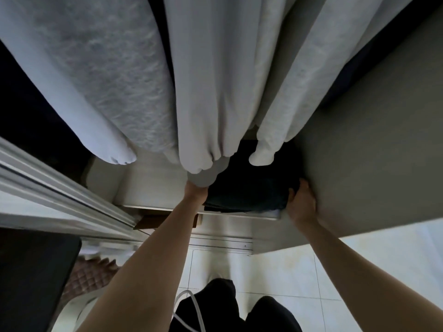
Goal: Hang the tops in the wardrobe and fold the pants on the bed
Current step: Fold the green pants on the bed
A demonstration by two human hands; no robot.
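Three pale tops point(206, 92) hang from above and fill the upper half of the head view, their hems and cuffs ending just over the wardrobe shelf point(153, 188) at the centre of the frame. On that shelf, right of centre, lies a stack of dark folded pants point(247, 190), its front edge level with the shelf lip.

At the centre, the left hand point(195, 191) reaches in at the stack's left side. Its fingers are hidden behind the hem of the middle top and the dark cloth, so I cannot tell whether it is grasping or only touching. At centre right, the right hand point(300, 202) has its fingers curled round the stack's right corner, pressed between the cloth and the grey side panel point(359, 164), so it is grasping the stack.

Several things could go wrong from here, as I judge it:
- The stack is soft and gripped only at its two ends. If it is lifted or slid unevenly, the middle could sag and the folds open.
- The middle top's hem drapes over the left wrist, so any pull could drag it and tug the garment off its hanger.
- The right fingers are cramped against the panel, so the grip there could slip.
- The pants' lowest layer sits at the lip and could spill to the tiled floor point(287, 271) at the bottom of the frame.
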